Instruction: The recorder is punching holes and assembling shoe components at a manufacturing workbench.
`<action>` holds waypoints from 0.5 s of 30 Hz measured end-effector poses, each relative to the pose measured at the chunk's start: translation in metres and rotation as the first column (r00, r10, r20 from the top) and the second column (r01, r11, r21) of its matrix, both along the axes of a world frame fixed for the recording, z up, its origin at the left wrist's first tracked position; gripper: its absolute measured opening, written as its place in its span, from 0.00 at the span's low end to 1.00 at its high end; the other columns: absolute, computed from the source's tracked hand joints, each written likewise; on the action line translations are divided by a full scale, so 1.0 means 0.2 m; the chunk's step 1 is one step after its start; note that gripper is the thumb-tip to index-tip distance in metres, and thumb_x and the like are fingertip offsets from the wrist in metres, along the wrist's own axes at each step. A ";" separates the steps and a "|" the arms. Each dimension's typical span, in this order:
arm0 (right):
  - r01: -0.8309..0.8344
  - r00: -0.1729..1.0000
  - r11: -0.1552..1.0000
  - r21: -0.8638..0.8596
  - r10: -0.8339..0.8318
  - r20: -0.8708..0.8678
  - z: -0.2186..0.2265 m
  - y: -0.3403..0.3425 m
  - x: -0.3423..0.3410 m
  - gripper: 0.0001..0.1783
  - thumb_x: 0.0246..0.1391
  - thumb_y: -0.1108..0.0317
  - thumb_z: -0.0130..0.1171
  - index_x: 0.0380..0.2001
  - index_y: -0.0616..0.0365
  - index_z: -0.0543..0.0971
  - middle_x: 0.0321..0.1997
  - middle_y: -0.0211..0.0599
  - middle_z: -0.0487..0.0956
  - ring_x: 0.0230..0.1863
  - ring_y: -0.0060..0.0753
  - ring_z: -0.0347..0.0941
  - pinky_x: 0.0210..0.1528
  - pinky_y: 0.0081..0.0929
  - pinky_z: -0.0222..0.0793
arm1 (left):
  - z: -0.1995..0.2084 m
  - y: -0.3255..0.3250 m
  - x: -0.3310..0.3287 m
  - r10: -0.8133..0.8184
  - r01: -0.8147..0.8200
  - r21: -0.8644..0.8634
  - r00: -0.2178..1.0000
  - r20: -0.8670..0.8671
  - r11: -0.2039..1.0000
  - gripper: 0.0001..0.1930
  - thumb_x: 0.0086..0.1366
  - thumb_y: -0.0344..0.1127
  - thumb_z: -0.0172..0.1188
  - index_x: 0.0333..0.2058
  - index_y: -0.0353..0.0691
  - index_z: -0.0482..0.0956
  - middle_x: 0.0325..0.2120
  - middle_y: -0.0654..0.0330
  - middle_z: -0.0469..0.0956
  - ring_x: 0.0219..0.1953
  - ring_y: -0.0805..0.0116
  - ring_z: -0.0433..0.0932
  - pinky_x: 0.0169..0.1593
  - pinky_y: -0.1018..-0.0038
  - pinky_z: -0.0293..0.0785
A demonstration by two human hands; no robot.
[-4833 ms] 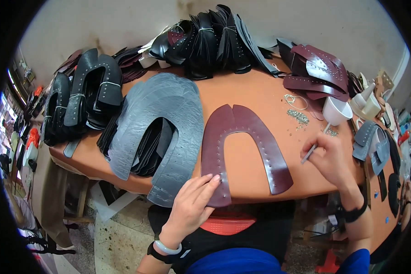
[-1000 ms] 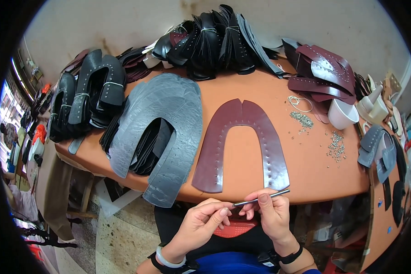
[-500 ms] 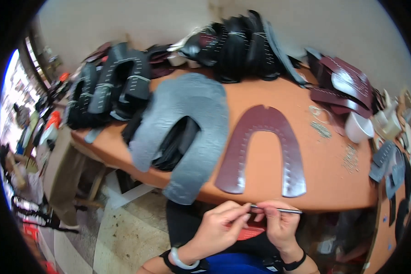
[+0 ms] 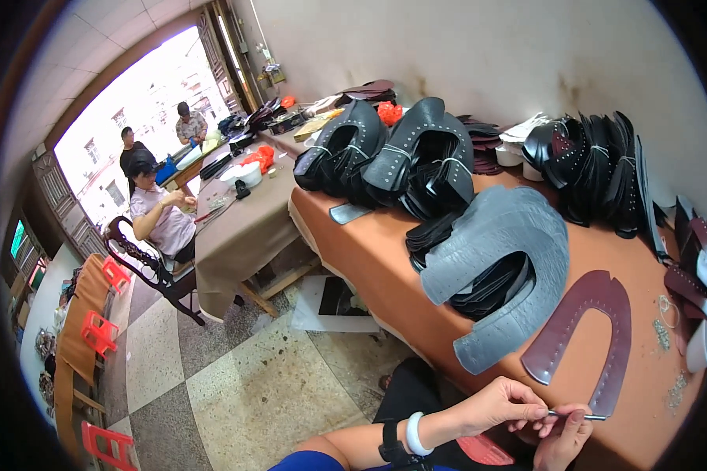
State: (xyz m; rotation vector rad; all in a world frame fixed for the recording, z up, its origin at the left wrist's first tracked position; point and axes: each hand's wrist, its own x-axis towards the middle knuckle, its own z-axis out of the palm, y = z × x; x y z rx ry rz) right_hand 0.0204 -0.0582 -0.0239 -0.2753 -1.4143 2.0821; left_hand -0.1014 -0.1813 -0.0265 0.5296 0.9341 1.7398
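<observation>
Low at the right, just off the table's front edge, my two hands meet around a thin metal rod-shaped tool (image 4: 595, 418). My left hand (image 4: 504, 404) is closed, its fingertips pinching at the tool's left end. My right hand (image 4: 564, 441) has its thumb and fingers closed on the shaft, and the other end sticks out to the right. Anything tiny between the fingertips is too small to make out. Just beyond my hands lies a burgundy horseshoe-shaped leather piece (image 4: 562, 326) with a row of small studs or holes along its inner edge.
Left of it, grey horseshoe-shaped pieces (image 4: 518, 228) lie on the orange-covered table (image 4: 353, 243). Tied black bundles (image 4: 416, 149) stand behind. A white cup (image 4: 701, 349) and small metal bits (image 4: 675, 392) are at the right. A seated person (image 4: 161, 212) works at another table.
The view has swung left, so the room and other people now show and my hands appear further right. Both hands still hold the rod-shaped tool, close together as before.
</observation>
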 end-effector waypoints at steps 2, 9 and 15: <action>-0.028 1.000 1.000 -0.006 0.027 -0.009 0.00 0.01 0.00 0.20 0.67 0.57 0.47 0.35 0.65 0.75 0.27 0.42 0.78 0.25 0.27 0.70 0.32 0.24 0.69 | -0.02 0.02 0.00 0.005 -0.006 0.006 1.000 0.025 1.000 0.06 0.62 0.32 0.64 0.33 0.35 0.82 0.27 0.62 0.80 0.22 0.82 0.71 0.27 0.85 0.67; -0.118 0.992 0.977 -0.179 0.123 0.016 0.02 0.00 0.02 0.18 0.67 0.57 0.46 0.34 0.62 0.75 0.26 0.37 0.76 0.23 0.25 0.68 0.30 0.22 0.68 | -0.09 0.04 0.07 -0.037 0.024 0.101 0.991 0.126 0.995 0.10 0.62 0.36 0.65 0.37 0.36 0.79 0.26 0.64 0.80 0.24 0.82 0.73 0.27 0.86 0.67; 0.040 0.999 0.951 -0.305 -0.028 0.044 0.00 0.00 0.06 0.16 0.68 0.57 0.45 0.35 0.59 0.73 0.25 0.32 0.74 0.21 0.21 0.66 0.25 0.18 0.66 | -0.08 0.09 0.13 -0.021 0.000 0.159 0.992 0.126 0.987 0.07 0.63 0.31 0.62 0.37 0.36 0.77 0.30 0.62 0.80 0.27 0.79 0.76 0.31 0.84 0.72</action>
